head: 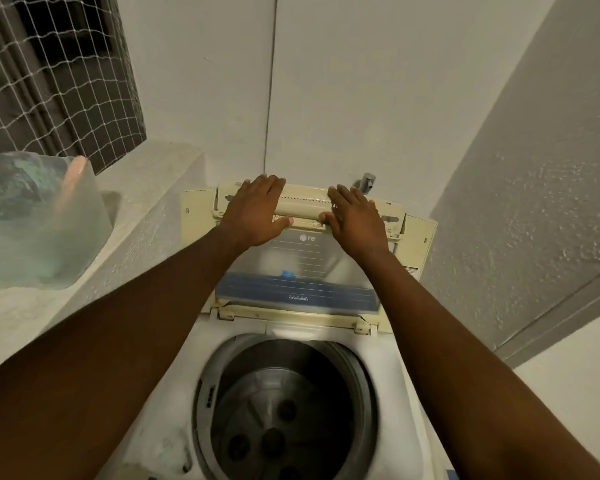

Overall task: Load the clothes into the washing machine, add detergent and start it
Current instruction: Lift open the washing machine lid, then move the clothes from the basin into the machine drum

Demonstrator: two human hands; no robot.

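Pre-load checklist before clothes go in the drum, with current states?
1. Cream folding lid raised: ok.
2. Steel drum free of laundry: ok, only the agitator base shows.
3. Left hand and right hand free: not ok, both rest flat on the lid.
4. Clothes within reach: ok, translucent plastic basket holds fabric on the concrete ledge.
5. Detergent located: cannot tell.
6. Metal tap open: cannot tell.

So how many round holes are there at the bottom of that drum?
4 that I can make out in the drum floor: one near the middle, one up right of it, one to its left, one cut off at the bottom edge. More may be hidden below the frame.
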